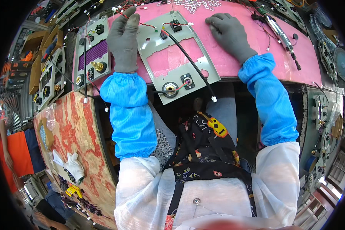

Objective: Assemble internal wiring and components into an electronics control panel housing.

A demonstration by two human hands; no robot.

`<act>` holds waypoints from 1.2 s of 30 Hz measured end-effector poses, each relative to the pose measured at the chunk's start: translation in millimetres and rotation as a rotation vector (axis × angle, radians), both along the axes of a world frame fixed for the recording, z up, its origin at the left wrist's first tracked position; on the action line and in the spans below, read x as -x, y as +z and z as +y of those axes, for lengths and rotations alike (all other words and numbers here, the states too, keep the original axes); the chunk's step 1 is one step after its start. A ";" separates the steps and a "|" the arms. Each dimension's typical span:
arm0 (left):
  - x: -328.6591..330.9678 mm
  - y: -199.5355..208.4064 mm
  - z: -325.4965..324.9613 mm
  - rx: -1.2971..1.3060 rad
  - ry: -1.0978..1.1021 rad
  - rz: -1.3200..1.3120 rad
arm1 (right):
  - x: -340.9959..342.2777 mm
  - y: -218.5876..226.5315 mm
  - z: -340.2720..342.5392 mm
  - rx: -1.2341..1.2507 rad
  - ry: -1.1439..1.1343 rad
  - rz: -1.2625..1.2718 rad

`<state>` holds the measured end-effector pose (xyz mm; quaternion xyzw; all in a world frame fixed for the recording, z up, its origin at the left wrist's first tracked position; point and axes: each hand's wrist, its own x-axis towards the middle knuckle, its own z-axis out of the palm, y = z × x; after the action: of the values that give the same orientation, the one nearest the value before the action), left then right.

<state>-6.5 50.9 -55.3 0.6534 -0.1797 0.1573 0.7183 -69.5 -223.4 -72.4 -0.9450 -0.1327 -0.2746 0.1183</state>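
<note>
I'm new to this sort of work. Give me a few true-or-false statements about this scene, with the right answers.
1. The left hand and right hand wear grey gloves. True.
2. The right hand holds the silver tool. False: it lies on the pink mat.
3. A black cable runs across the panel between the hands. True.
4. The sleeve covers are orange. False: they are blue.
5. Another panel with a purple strip lies left of the left hand. True.
</note>
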 end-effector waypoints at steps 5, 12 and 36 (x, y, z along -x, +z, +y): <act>31.7 16.7 4.7 -0.003 0.129 0.034 | 0.0 -1.0 0.8 0.106 -0.085 -0.026; 99.9 25.2 24.2 -0.098 0.184 0.154 | 0.0 -1.8 -3.6 0.039 -0.088 -0.008; 33.3 -10.9 -39.4 -0.844 0.367 -0.041 | 8.7 8.9 -13.2 0.061 -0.041 -0.050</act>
<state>-39.8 11.5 -66.2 0.9066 -0.1235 0.2079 0.3459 -78.3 -236.6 -63.6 -0.9435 -0.1247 -0.2963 0.0805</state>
